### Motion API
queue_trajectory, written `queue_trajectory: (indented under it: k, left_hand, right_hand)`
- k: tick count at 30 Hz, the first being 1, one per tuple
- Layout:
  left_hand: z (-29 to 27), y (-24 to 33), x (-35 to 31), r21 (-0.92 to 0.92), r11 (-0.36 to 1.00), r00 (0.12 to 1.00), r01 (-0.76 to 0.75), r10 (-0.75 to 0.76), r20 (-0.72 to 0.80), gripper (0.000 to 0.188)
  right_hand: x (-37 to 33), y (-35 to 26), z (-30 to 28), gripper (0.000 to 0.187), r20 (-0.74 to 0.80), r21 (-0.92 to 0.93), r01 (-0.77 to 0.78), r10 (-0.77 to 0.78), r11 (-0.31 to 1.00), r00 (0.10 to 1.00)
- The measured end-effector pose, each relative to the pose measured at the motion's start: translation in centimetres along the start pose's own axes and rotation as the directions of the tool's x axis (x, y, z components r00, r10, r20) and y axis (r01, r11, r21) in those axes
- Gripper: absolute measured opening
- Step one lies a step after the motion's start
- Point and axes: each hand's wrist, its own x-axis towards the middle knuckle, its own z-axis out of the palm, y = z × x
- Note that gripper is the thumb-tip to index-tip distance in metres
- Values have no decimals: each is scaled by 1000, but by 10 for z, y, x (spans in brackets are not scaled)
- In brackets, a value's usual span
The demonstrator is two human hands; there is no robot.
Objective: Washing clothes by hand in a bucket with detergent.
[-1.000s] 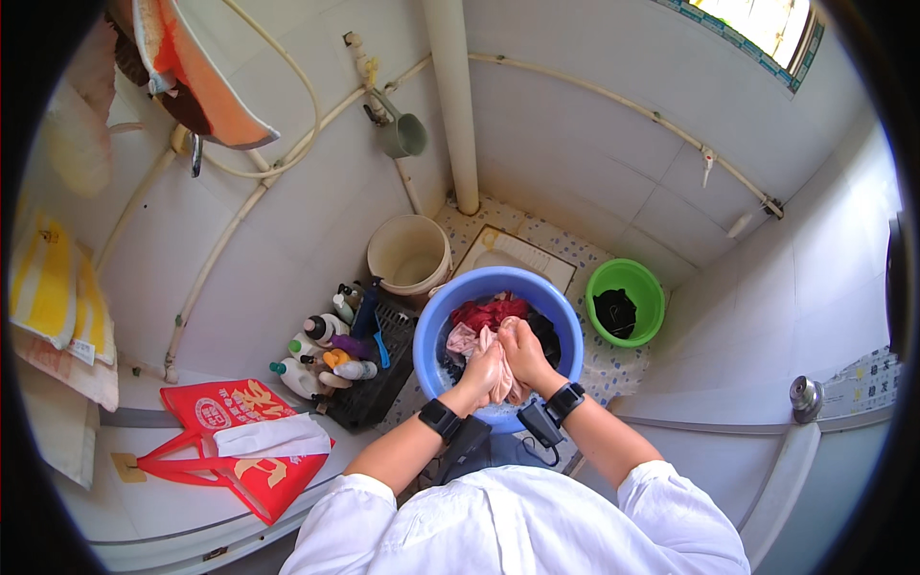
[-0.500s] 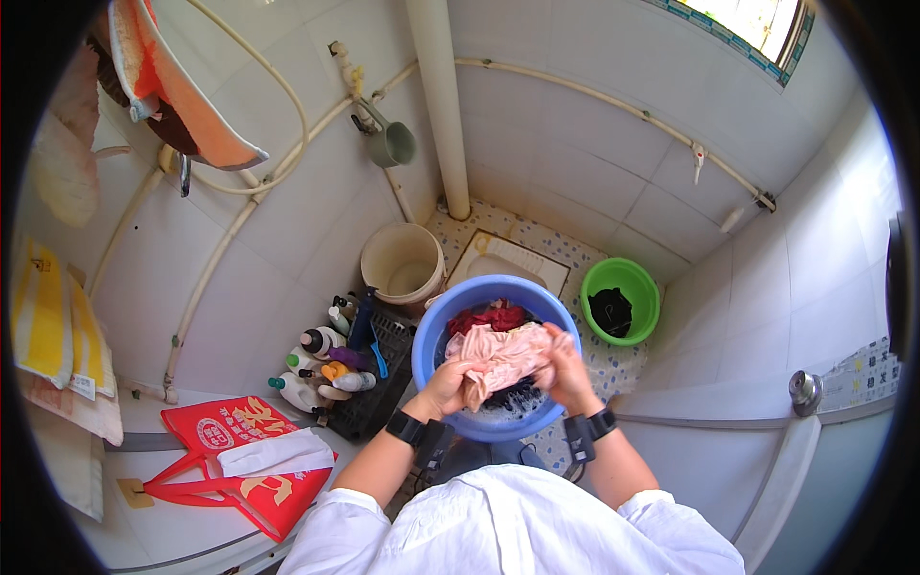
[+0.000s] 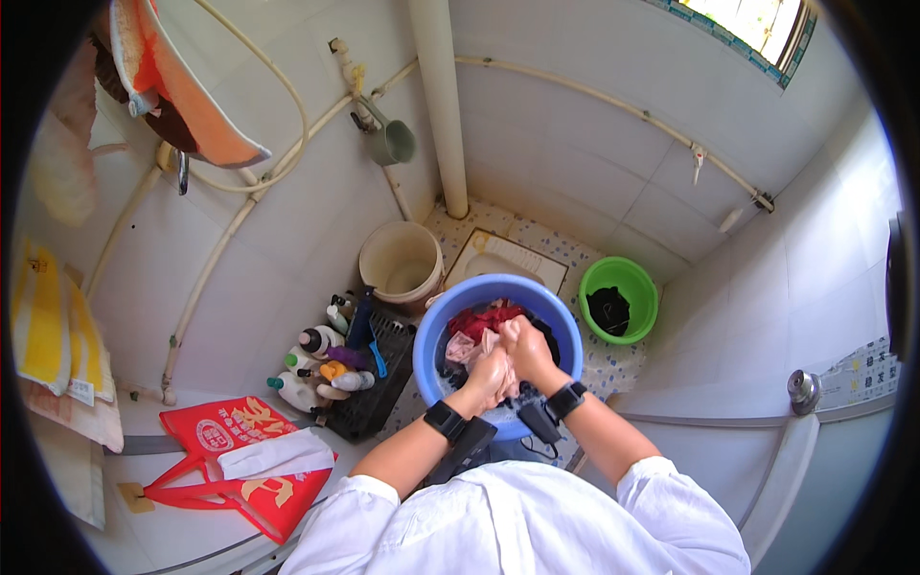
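Over a blue basin [image 3: 429, 331], my left hand [image 3: 490, 375] and my right hand [image 3: 530, 351] are close together, both closed on a bunched pink cloth garment [image 3: 464, 349]. Part of the pink fabric hangs out to the left of my hands and some sits between them. A dark red cloth [image 3: 482, 318] lies in the basin just beyond my hands. Dark fabric and sudsy water show around the garment's edges. The exact finger grip on the fabric is partly hidden.
A white bucket [image 3: 390, 248] stands beyond the basin to the left, by a squat toilet [image 3: 532, 264]. A green basin [image 3: 647, 297] holding something black is on the right. Several bottles [image 3: 321, 339] crowd a black rack [image 3: 388, 379]. A red bag [image 3: 206, 429] lies at the left.
My hands have drawn together from the two sides of the pink garment. The garment, spread between them before, is now bunched and squeezed.
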Motion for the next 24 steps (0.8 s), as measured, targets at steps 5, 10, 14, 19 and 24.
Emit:
queue_trajectory:
  k: [5, 10, 14, 19, 24]
  left_hand:
    - [-15, 16, -2, -211, 962, 983, 174, -182, -22, 31]
    - [-49, 0, 16, -73, 960, 848, 269, -200, 491, 29]
    - [-26, 13, -1, -196, 950, 886, 243, -136, 443, 28]
    - [-9, 31, -28, -208, 949, 870, 236, -111, 481, 36]
    - [-74, 30, -20, -239, 957, 918, 163, -59, 391, 38]
  right_hand:
    - [-30, -34, -4, 26, 215, 144, 2, -33, 990, 976]
    - [-19, 12, 8, 23, 38, 51, -22, 20, 998, 999]
    - [-15, 33, -10, 46, 199, 540, -351, 289, 765, 936]
    - [-27, 18, -27, 35, 709, 698, -713, 215, -73, 672]
    - [-11, 5, -49, 45, 418, 869, -439, 136, 229, 898]
